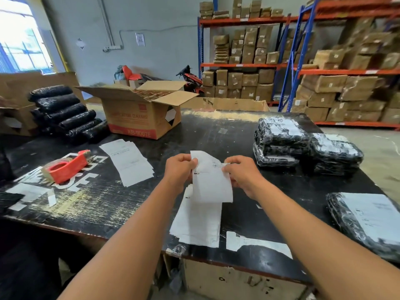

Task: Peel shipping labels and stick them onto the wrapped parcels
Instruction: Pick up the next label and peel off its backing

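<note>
A white shipping label (211, 182) hangs above the black table (216, 135), pinched at its top edge by both hands. My left hand (178, 169) grips the left corner and my right hand (243, 174) grips the right corner. Under it lies a pile of label sheets (199, 226) near the front edge. More labels (129, 163) are spread to the left. Black wrapped parcels with labels on them are stacked at the right (281, 141) (335, 154), and another labelled parcel (368, 221) lies at the near right. Unlabelled black rolls (65, 113) are piled at the far left.
A red tape dispenser (67, 165) lies on the table at left. An open cardboard box (140, 113) stands at the back of the table. Shelving with brown packages (324, 83) fills the right background. White tape remnants (255, 243) stick to the table's front edge.
</note>
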### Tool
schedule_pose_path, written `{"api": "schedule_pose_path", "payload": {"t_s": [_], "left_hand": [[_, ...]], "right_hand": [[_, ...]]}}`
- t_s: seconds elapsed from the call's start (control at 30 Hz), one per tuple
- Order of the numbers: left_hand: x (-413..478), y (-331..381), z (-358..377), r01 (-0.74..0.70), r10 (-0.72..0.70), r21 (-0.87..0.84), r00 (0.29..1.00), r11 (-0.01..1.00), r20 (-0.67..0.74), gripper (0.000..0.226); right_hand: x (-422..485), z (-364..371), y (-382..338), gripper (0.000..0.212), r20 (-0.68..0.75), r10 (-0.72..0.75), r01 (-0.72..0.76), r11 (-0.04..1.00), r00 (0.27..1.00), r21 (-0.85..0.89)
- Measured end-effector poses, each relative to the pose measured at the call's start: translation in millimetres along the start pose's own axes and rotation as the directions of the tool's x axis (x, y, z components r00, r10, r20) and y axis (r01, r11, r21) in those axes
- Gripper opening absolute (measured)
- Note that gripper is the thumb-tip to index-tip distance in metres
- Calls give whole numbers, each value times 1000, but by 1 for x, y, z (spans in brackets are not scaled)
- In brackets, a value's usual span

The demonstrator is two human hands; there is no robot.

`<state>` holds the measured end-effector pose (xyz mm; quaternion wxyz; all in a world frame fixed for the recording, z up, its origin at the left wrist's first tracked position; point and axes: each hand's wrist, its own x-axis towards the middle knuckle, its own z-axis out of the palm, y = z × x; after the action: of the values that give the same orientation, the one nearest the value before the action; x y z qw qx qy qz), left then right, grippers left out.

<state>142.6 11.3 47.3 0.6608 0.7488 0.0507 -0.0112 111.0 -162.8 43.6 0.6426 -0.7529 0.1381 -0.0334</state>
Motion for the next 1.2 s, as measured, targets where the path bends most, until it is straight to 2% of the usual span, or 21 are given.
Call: {"api": "schedule_pose_path", "payload": {"t_s": [0.07, 0.17, 0.27, 0.43, 0.53, 0.8, 0.93, 1.2], "left_hand": [[-5, 7, 9, -33, 35, -47, 998, 998, 52, 8], [-12, 12, 29, -88, 91, -28, 986, 996, 137, 13], [-21, 16, 54, -133, 140, -47, 968, 990, 209, 13], [-31, 26, 85, -120, 137, -74, 945, 990, 296, 9], [-31, 33, 104, -125, 154, -112, 939, 986, 307, 7], [-43, 55, 171, -163, 194, -113, 907, 980, 375, 6], [-51, 67, 206, -99, 141, -123, 901, 987, 410, 7], [-56, 79, 247, -40, 46, -25, 892, 999, 450, 14]], "right_hand": [[-6, -13, -9, 15, 26, 90, -93, 984, 996, 153], [-15, -35, -18, 44, 36, 180, -182, 939, 983, 291], [-25, -54, -23, 33, 24, 191, -187, 908, 981, 374], [-33, -97, -21, 25, -131, 98, -68, 975, 987, 213], [-35, -124, -20, 23, -159, 55, -29, 987, 986, 159], [-25, -196, -12, 25, -132, 54, -31, 985, 990, 172], [-18, -238, -12, 25, -135, 56, -40, 992, 989, 116], [-6, -296, -3, 33, -63, 86, -85, 996, 994, 30]]}}
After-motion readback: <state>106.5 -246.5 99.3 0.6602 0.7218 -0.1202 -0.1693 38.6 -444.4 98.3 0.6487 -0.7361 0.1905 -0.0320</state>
